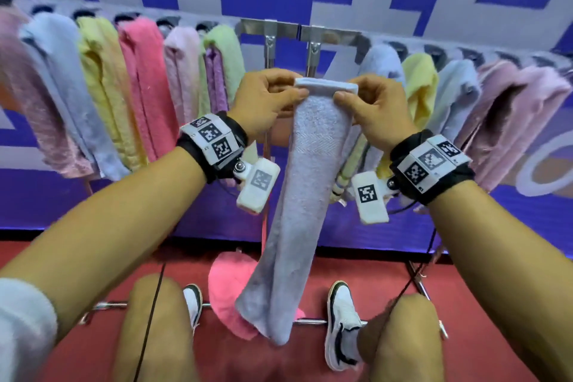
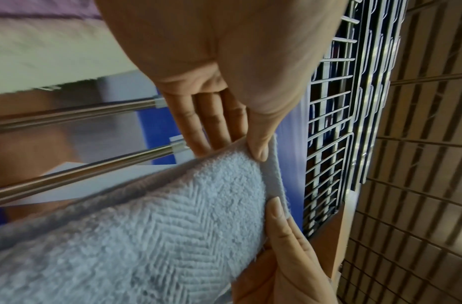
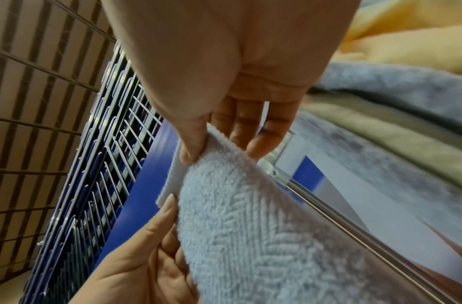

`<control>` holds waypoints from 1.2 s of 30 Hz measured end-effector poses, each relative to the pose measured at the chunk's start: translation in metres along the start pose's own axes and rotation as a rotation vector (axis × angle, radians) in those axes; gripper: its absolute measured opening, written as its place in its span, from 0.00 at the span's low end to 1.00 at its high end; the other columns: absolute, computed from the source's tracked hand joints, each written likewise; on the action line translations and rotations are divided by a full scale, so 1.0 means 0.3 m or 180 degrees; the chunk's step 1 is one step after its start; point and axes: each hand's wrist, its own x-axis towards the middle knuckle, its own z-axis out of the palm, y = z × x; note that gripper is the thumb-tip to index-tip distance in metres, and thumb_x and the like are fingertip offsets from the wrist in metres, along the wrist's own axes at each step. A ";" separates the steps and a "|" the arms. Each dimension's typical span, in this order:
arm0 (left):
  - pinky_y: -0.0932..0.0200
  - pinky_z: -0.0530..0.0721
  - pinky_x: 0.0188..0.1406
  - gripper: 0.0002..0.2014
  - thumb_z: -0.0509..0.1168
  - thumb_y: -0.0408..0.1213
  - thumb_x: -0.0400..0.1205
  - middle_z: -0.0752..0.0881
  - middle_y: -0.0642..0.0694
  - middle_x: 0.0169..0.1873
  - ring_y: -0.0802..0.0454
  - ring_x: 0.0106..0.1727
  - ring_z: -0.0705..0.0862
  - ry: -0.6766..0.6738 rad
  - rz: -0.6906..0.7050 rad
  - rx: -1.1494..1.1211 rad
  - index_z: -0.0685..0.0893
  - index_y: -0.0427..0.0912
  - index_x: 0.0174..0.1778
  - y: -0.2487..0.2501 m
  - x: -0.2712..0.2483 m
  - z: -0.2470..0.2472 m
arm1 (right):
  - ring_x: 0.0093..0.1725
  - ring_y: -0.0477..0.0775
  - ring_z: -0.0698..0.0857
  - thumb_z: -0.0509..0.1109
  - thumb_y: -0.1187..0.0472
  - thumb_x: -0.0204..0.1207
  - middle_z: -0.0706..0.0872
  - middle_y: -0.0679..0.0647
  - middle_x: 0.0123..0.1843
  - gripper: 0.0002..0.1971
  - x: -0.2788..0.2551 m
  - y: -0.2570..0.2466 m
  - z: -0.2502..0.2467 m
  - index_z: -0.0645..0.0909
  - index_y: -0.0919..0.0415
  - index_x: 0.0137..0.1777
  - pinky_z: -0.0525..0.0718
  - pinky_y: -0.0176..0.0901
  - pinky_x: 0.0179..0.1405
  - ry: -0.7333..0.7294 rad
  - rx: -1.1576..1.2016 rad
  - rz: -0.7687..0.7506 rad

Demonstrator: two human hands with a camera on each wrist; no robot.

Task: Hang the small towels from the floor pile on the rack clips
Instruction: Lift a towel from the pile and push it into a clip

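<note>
- Towel, pale blue [image 1: 305, 183], hangs lengthwise straight down from both hands; its long axis is vertical and its lower end dangles between the person's shoes, in front of a pink towel [image 1: 226, 295] on the red floor below the hands.
- Left hand [image 1: 263, 99] pinches the left end of the towel's hem, thumb in front, fingers behind.
- Right hand [image 1: 375, 108] pinches the right end of the same hem in the same way; the two hands are level and close together, neither clearly nearer the rack.
- Beyond the hands and just above them, the rack's rail [image 1: 279, 28] shows a bare gap with metal hangers [image 1: 313, 54]; whether a free clip sits there I cannot tell.
- Hung towels [image 1: 148, 84] fill the rail to either side, so I judge the hem must go up and forward into that gap.
</note>
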 end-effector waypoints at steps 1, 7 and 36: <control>0.57 0.89 0.43 0.09 0.71 0.25 0.79 0.90 0.44 0.42 0.51 0.43 0.90 -0.0043 0.0058 -0.0020 0.86 0.38 0.53 0.044 0.020 0.005 | 0.33 0.42 0.80 0.75 0.65 0.77 0.83 0.50 0.34 0.03 0.022 -0.038 -0.021 0.83 0.63 0.47 0.83 0.39 0.30 0.0021 -0.0005 -0.0027; 0.63 0.87 0.36 0.10 0.70 0.26 0.80 0.88 0.44 0.42 0.58 0.37 0.89 -0.0088 0.0368 -0.0217 0.85 0.34 0.57 0.311 0.117 0.056 | 0.32 0.41 0.82 0.77 0.65 0.75 0.85 0.45 0.31 0.08 0.137 -0.247 -0.147 0.83 0.55 0.39 0.81 0.35 0.29 0.0366 0.0158 -0.0229; 0.56 0.75 0.38 0.10 0.77 0.42 0.73 0.81 0.34 0.42 0.47 0.37 0.79 -0.2618 -0.0951 -0.0056 0.92 0.43 0.48 0.101 0.166 0.147 | 0.37 0.46 0.85 0.80 0.53 0.60 0.89 0.52 0.38 0.09 0.292 -0.244 -0.653 0.85 0.55 0.37 0.89 0.48 0.42 0.2562 -0.0080 0.0505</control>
